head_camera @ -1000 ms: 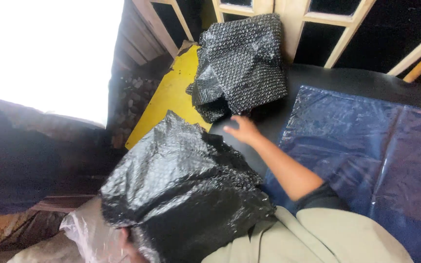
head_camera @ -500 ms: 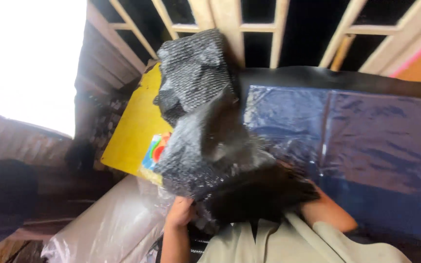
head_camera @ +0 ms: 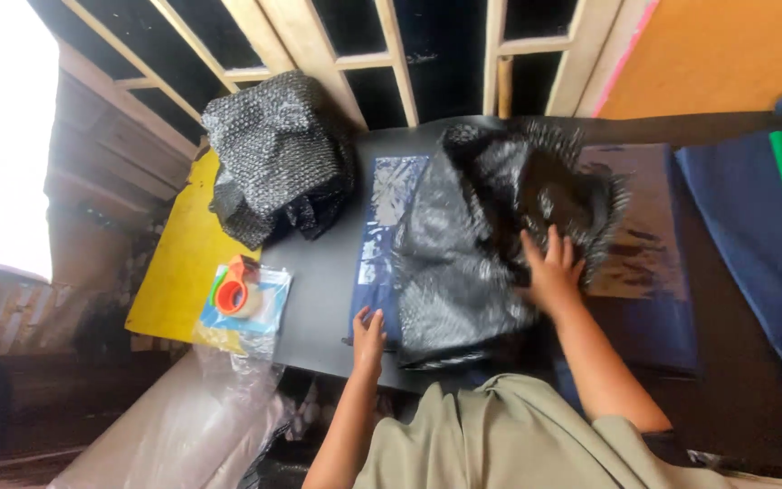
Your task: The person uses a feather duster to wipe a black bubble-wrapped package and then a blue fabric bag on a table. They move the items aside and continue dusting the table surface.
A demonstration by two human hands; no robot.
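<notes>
while flat and open, two hands (head_camera: 549,272) (head_camera: 368,337) on one black bubble-wrap sheet (head_camera: 463,263), second bundle (head_camera: 273,167) aside

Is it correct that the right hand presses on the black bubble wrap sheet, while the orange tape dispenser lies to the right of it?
Not quite. The head view shows the right hand on the black bubble wrap sheet, but the orange tape dispenser lies to its left, on the yellow board.
</notes>
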